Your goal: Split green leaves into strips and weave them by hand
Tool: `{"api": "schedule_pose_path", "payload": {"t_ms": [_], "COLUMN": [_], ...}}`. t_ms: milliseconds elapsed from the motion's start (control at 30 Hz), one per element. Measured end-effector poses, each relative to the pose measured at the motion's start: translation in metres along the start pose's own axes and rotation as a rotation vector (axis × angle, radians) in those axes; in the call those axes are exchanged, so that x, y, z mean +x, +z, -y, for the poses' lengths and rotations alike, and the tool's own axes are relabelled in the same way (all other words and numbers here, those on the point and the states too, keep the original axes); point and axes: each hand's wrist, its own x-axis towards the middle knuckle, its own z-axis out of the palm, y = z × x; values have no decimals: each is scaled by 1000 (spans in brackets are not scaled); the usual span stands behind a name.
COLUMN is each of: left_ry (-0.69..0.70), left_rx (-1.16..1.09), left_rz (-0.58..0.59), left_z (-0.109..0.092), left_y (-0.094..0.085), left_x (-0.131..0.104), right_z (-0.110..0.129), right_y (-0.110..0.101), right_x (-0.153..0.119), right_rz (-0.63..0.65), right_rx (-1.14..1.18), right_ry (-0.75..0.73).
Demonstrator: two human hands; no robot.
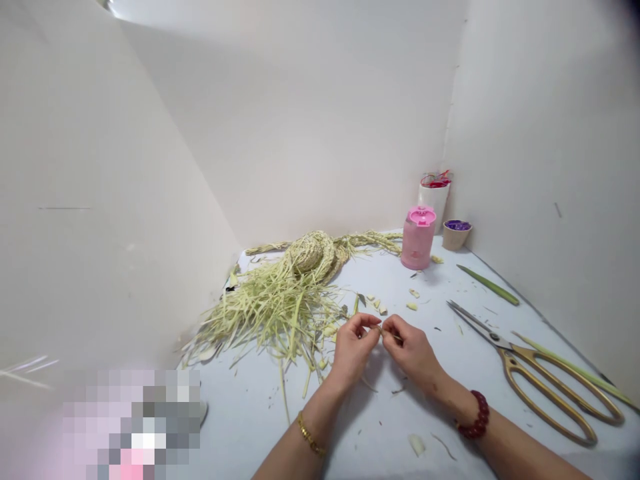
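My left hand (356,343) and my right hand (410,347) meet just above the table's middle, fingertips almost touching. Both are closed in a pinch. What sits between the left fingertips is too small to make out. A thin brownish strand shows at the right fingers, mostly hidden by them. Left of and behind my hands lies a heap of loose pale-green straw (270,303). A coiled straw braid (313,253) rests on the heap's far side. Small plant scraps (411,307) are scattered beyond my fingers.
Large gold-handled scissors (510,350) lie at right, blades pointing away. A green leaf piece (487,285) is behind them. At the back right stand a pink lidded container (418,243), a white cup (434,195) and a small beige cup (456,238). White walls enclose the table.
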Motion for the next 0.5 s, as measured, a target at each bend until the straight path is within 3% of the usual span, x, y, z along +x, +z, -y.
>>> {"api": "schedule_pose_path", "payload": {"t_ms": [167, 333, 500], "left_ry": [107, 123, 143], "left_rx": [210, 260, 268], "left_rz": [22, 11, -5], "left_z": [-1, 0, -1], "left_y": [-1, -2, -2], "left_x": [-3, -5, -5], "right_z": [-1, 5, -1], "right_y": [0, -5, -6], "right_x": [-1, 1, 4], "right_rz": [-5, 70, 50], "right_rx": [-49, 75, 234], "right_ry": [-75, -4, 133]}}
